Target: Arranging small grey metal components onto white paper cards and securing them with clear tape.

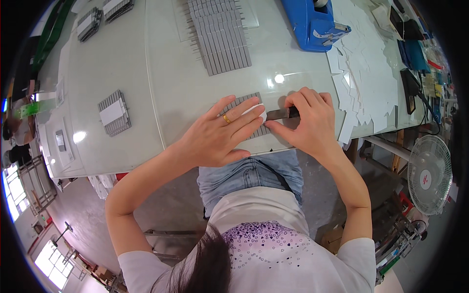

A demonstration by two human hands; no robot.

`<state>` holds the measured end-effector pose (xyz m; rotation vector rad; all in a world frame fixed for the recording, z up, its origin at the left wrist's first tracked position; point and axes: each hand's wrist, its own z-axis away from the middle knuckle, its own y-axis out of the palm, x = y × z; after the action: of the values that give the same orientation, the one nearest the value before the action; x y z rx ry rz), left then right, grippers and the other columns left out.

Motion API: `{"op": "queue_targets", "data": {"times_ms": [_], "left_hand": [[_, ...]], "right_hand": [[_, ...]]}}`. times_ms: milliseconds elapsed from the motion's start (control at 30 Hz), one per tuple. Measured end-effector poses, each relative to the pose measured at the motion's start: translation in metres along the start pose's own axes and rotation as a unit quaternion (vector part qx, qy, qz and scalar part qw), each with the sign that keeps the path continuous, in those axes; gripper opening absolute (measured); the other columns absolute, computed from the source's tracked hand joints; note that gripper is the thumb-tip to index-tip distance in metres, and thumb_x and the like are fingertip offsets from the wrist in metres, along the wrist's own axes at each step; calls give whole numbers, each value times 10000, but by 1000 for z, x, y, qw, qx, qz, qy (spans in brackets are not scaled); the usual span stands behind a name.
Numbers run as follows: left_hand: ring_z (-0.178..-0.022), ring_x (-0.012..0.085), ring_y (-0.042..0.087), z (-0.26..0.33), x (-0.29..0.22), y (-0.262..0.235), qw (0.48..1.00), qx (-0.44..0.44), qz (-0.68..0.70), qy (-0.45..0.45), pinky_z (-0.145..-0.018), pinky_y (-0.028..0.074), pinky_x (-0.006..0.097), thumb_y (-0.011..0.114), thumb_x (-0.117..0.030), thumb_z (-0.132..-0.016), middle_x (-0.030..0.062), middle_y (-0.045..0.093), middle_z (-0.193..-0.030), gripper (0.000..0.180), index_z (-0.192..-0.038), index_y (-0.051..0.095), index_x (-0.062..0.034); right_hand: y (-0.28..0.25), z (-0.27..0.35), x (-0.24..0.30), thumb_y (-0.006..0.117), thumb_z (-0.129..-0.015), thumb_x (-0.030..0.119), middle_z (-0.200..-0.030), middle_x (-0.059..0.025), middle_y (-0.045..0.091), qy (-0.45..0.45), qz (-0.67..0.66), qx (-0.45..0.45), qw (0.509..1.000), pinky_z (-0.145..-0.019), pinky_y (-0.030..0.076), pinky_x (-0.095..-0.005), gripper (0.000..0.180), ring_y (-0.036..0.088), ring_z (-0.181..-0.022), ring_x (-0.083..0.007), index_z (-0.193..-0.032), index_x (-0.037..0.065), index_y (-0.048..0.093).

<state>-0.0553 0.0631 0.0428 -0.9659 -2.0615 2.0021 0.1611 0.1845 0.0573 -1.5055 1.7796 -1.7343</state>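
Glass table [146,88] | left hand [222,132] flat on grey strips [244,100] (crosswise) | right hand [308,122] pinching dark blade [279,114]

Grey strip bundle [246,105] mostly under hands

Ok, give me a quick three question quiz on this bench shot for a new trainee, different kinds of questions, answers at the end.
1. True or false: the left hand lies flat on a row of grey strips at the near edge of the table.
2. Multiple choice: the blue tape dispenser stands a) at the far side of the table, right of centre, b) on the floor, c) in the person's lap.
3. Fill in: the right hand pinches a small dark ____ tool beside the strips.

Key
1. True; a ring shows on one finger.
2. a
3. flat; its exact kind is too hidden by the fingers to tell.
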Motion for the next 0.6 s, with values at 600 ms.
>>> {"op": "queue_targets", "data": {"times_ms": [600], "left_hand": [[-1417,255,358,-1,2,4,1000,-9,13,7,-1146,236,515,563,-491,-877,90,461,-1469,646,-1323,533,-25]], "right_hand": [[-3,2,26,821,-662,347,-726,3,526,10,116,20,993,-709,311,-380,385,532,-661,-196,-796,123,538]]}}
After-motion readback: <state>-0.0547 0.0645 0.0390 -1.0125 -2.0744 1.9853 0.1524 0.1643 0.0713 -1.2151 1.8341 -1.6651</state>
